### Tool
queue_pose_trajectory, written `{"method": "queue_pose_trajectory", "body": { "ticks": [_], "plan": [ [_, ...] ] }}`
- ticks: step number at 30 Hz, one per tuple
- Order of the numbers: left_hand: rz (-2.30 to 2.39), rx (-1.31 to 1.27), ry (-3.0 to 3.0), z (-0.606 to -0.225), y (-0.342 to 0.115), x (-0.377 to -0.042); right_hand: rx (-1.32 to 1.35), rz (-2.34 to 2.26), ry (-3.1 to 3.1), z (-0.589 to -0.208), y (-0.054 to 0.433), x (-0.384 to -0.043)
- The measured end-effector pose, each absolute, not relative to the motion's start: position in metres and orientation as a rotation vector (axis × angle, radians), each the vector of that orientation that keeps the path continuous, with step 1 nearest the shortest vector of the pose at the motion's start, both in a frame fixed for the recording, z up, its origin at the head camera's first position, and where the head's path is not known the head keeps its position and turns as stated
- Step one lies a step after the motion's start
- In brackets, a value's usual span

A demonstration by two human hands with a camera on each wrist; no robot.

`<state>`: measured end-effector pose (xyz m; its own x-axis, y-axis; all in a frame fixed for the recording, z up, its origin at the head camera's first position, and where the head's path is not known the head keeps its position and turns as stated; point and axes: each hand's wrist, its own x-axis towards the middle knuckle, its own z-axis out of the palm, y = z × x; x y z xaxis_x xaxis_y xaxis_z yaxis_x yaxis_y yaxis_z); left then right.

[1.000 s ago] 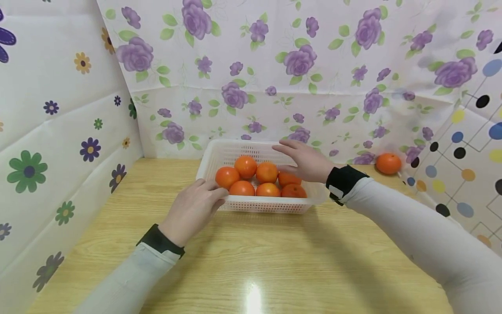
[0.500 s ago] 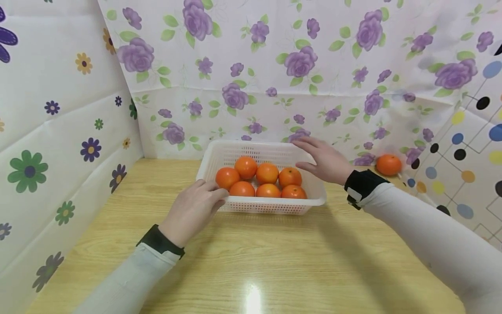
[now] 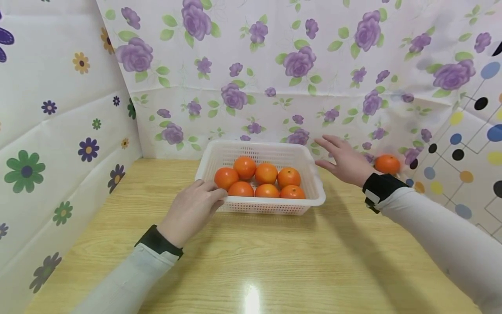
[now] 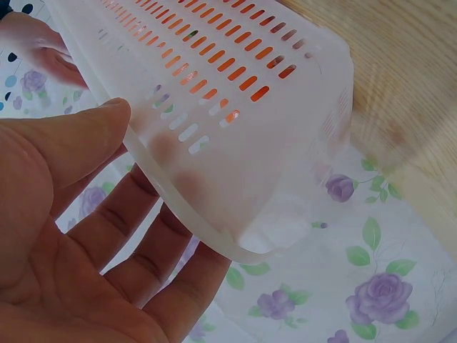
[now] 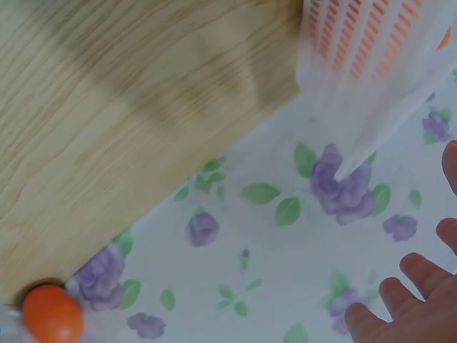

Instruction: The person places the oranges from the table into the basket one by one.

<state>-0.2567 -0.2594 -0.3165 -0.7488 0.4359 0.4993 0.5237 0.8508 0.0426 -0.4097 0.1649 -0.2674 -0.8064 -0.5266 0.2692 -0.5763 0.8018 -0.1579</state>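
A white plastic basket (image 3: 313,202) with slotted walls stands on the wooden table and holds several oranges (image 3: 266,173). At its front left corner my left hand (image 3: 193,212) pinches the rim. The left wrist view shows the thumb (image 4: 107,121) on one side of the basket wall and the fingers curled round the other. My right hand (image 3: 345,161) is in the air just right of the basket, fingers spread and holding nothing. Beyond it a single orange (image 3: 387,164) lies at the table's back right corner, partly covered by the right wrist in the head view.
The wooden table (image 3: 219,261) stretches in front of the basket. Behind it hangs a cloth (image 3: 270,117) with purple roses. A flowered sheet (image 3: 66,148) closes the left side and a dotted sheet (image 3: 466,144) the right. Each wrist wears a black band (image 3: 386,187).
My right hand has moved right from over the basket's oranges to beyond its right rim, toward the single orange. The left hand keeps its hold on the rim; the basket has stayed put.
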Motion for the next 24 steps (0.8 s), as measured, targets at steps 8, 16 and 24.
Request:
{"method": "queue_pose_trajectory", "body": {
  "ticks": [8,16,24],
  "plan": [
    [-0.250,-0.706,-2.546,-0.317,-0.258,-0.257,0.738,0.357,-2.820,-0.267,0.190,-0.413],
    [-0.249,-0.707,-2.549,-0.316,-0.258,-0.256,0.679,0.326,-2.805,-0.274,0.224,-0.427],
    [-0.242,-0.710,-2.549,-0.316,-0.258,-0.256,0.652,0.241,-2.814,-0.271,0.255,-0.433]
  ]
}}
